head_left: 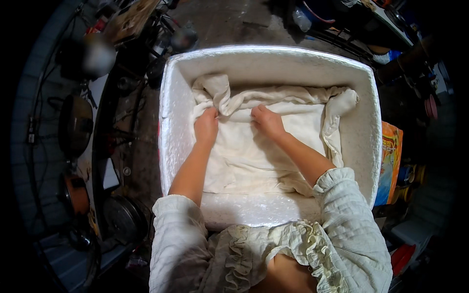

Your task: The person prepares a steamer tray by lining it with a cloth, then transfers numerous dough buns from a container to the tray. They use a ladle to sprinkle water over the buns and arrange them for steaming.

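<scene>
A large white foam box [172, 117] stands before me, lined with a cream cloth [259, 151]. The cloth spreads over the bottom, and its edges lie bunched and rolled along the far and right walls. Inside the box at the far left, my left hand [207, 126] is closed on the cloth beside a thick upright fold. My right hand [267, 121] pinches the cloth's far part, a little right of the middle. Both hands' fingertips are partly hidden by the folds and the hands themselves.
To the right of the box stands an orange and blue printed bag [391, 163]. On the left are a dark wok [75, 125], a brown pot [74, 194] and round metal lids [121, 215]. A blue tub [317, 12] stands beyond the box at the far right.
</scene>
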Tool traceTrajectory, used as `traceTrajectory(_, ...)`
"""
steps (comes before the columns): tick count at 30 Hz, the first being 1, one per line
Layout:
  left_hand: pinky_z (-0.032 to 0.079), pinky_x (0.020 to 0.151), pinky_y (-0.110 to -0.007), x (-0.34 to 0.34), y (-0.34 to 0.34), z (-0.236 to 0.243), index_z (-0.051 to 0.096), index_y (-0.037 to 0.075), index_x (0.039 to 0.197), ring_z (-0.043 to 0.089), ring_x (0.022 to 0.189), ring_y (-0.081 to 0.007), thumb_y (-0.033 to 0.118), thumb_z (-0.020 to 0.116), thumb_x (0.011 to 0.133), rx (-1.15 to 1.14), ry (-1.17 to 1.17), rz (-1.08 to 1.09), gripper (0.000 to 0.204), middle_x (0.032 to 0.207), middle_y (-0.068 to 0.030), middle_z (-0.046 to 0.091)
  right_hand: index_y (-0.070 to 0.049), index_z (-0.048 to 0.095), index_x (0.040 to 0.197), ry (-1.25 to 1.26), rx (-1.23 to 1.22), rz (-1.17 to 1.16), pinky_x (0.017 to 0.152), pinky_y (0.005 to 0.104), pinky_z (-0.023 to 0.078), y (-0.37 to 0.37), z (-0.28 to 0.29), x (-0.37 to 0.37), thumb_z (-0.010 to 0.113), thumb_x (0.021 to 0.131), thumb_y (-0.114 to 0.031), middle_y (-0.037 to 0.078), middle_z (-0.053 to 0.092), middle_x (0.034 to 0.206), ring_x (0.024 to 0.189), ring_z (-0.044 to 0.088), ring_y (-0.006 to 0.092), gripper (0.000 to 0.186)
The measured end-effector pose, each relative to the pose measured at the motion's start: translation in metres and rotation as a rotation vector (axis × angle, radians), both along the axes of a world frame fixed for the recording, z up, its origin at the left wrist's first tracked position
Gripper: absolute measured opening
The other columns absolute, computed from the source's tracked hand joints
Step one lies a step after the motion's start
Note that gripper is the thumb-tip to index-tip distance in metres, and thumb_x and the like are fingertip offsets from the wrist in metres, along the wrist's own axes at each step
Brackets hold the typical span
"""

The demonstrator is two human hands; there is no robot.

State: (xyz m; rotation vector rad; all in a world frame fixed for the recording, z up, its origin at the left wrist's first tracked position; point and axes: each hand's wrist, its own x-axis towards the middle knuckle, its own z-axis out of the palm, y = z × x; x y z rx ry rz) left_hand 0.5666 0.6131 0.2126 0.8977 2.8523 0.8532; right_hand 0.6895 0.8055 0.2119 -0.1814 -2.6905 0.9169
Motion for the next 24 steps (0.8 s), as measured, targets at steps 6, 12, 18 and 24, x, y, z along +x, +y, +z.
traceTrajectory(6,0.047,0.066,-0.037,-0.001,-0.001,0.006,0.061,0.008,0.084,0.058,0.072,-0.0290,0.003,0.066,0.071,-0.025,0.004,-0.030,0.015,0.082,-0.0089,0.059,-0.009,0.049,0.082,-0.011,0.045,0.096,0.058,0.0424,0.046,0.006,-0.013,0.001,0.060,0.068,-0.002,0.009,0.054,0.080,0.071,0.057,0.0321,0.019)
traceTrajectory(12,0.047,0.063,-0.034,-0.004,0.001,0.010,0.058,0.007,0.078,0.058,0.070,-0.0261,0.005,0.065,0.070,0.180,-0.081,0.051,0.011,0.080,-0.0076,0.056,-0.008,0.049,0.081,0.095,0.205,-0.119,0.057,0.0430,0.045,0.015,0.014,-0.023,0.057,0.071,-0.004,0.010,0.051,0.084,0.071,0.056,0.0307,0.013)
traceTrajectory(18,0.048,0.063,-0.035,0.005,-0.006,0.002,0.056,0.008,0.080,0.057,0.077,-0.0241,0.006,0.057,0.075,-0.188,0.415,-0.314,0.005,0.081,-0.0061,0.054,-0.009,0.050,0.080,0.134,0.470,0.216,0.060,0.0348,0.049,0.015,-0.030,0.003,0.054,0.074,-0.013,0.008,0.049,0.085,0.081,0.055,0.0226,0.009)
traceTrajectory(24,0.048,0.066,-0.038,0.010,-0.007,-0.006,0.058,0.007,0.081,0.056,0.081,-0.0262,0.006,0.055,0.075,-0.262,0.384,-0.412,0.007,0.083,-0.0078,0.055,-0.008,0.054,0.082,0.029,0.469,0.296,0.063,0.0316,0.050,0.012,-0.043,0.012,0.056,0.071,-0.013,0.008,0.050,0.088,0.080,0.055,0.0221,0.012)
